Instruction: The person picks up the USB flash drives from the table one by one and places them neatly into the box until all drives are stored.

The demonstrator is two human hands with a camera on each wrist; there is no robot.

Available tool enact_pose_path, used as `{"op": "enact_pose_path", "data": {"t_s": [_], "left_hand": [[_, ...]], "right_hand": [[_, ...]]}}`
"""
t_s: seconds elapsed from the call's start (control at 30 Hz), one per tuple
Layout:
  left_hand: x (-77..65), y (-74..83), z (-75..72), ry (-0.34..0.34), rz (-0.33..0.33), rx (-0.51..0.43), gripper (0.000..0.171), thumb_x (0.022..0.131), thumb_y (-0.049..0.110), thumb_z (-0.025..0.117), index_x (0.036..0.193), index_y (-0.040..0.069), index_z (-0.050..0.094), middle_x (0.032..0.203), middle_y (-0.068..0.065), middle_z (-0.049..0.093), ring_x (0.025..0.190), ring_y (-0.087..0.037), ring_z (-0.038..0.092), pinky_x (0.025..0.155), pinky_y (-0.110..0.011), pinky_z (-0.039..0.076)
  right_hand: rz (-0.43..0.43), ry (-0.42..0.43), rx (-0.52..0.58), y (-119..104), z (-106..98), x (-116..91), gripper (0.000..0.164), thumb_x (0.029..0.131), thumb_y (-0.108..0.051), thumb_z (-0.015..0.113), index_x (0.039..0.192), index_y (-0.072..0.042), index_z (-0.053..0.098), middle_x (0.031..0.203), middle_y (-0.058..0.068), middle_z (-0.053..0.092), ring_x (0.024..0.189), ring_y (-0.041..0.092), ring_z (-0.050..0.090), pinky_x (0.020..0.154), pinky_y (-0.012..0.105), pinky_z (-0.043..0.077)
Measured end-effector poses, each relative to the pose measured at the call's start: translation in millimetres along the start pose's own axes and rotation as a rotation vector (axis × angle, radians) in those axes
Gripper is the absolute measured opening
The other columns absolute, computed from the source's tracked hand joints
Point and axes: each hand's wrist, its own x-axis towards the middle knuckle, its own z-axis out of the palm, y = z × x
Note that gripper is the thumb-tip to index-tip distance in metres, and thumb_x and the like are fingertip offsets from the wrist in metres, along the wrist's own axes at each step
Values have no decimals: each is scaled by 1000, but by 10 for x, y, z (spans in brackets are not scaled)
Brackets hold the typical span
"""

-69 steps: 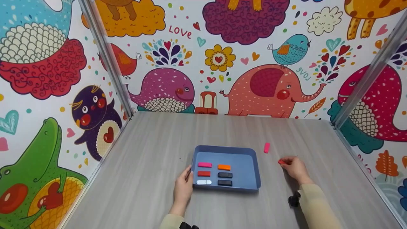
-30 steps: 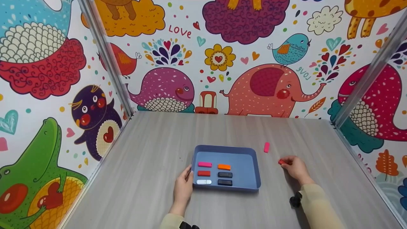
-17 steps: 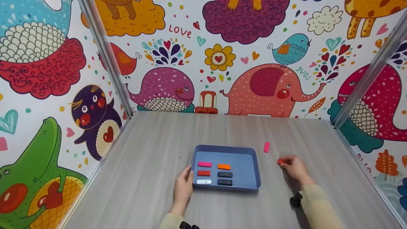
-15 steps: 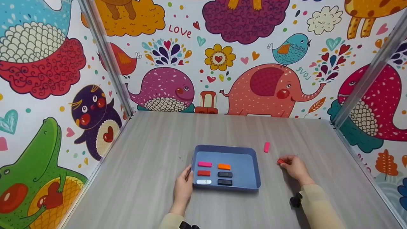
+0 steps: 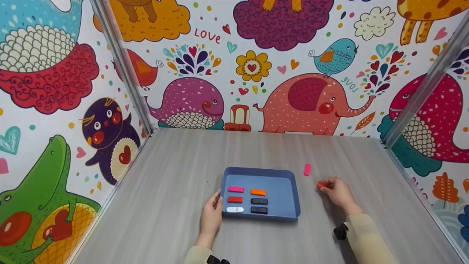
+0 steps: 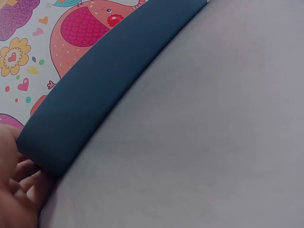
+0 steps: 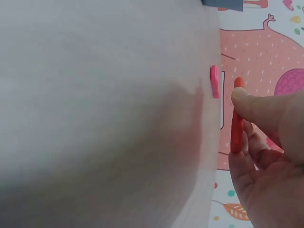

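My right hand (image 5: 340, 192) pinches a red USB stick (image 7: 237, 124) between thumb and fingers, to the right of the tray. In the right wrist view the stick is held on its edge, with a reddish shadow on the table beside it. My left hand (image 5: 211, 216) grips the left side of the shallow blue tray (image 5: 282, 176); the left wrist view has its fingers at the tray's corner. Inside the tray lie two columns of sticks: pink (image 5: 236, 189), red (image 5: 235, 200) and white (image 5: 235, 209) at left, orange (image 5: 258, 192) and two black ones (image 5: 259, 201) at right.
A bright pink stick (image 5: 307, 169) lies on the grey wood-look table (image 5: 183, 165), beyond the tray's right side. Walls printed with cartoon animals, joined by metal corner posts (image 5: 122, 66), enclose the table at the back and sides.
My right hand has shifted slightly left and away from me, carrying the red USB stick. The left hand, the tray and the sticks in it stay where they were.
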Motion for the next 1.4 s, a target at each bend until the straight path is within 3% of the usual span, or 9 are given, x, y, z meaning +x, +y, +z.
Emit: {"op": "enact_pose_path", "data": {"t_s": [0.3, 0.53, 0.77, 1.4], "left_hand": [[-4, 10, -4, -7, -15, -11, 39, 104, 13, 58, 141, 1, 61, 144, -22, 62, 135, -36, 59, 111, -48, 51], [-9, 11, -8, -16, -10, -14, 39, 105, 14, 58, 142, 1, 60, 145, -22, 61, 137, -36, 57, 113, -49, 50], [-2, -1, -2, 4, 15, -7, 38, 103, 10, 59, 139, -1, 62, 141, -23, 63, 133, -36, 61, 109, -48, 52], [-8, 8, -6, 4, 10, -12, 37, 104, 12, 59, 139, 1, 63, 142, -21, 63, 134, -35, 60, 111, -47, 51]], "right_hand": [[-9, 5, 11, -143, -2, -32, 19, 94, -3, 72, 111, 5, 73, 106, 22, 70, 94, 29, 66, 78, 33, 59], [-47, 14, 17, -246, -4, -73, 17, 92, 1, 73, 108, 4, 75, 106, 21, 68, 96, 32, 66, 84, 44, 59], [-100, 10, -1, -377, -24, -112, 16, 91, 2, 73, 107, 3, 75, 104, 19, 67, 93, 29, 66, 75, 26, 55], [-133, -30, -11, -667, -23, -253, 17, 91, -1, 75, 108, 0, 75, 103, 12, 67, 90, 23, 64, 73, 25, 54]]}}
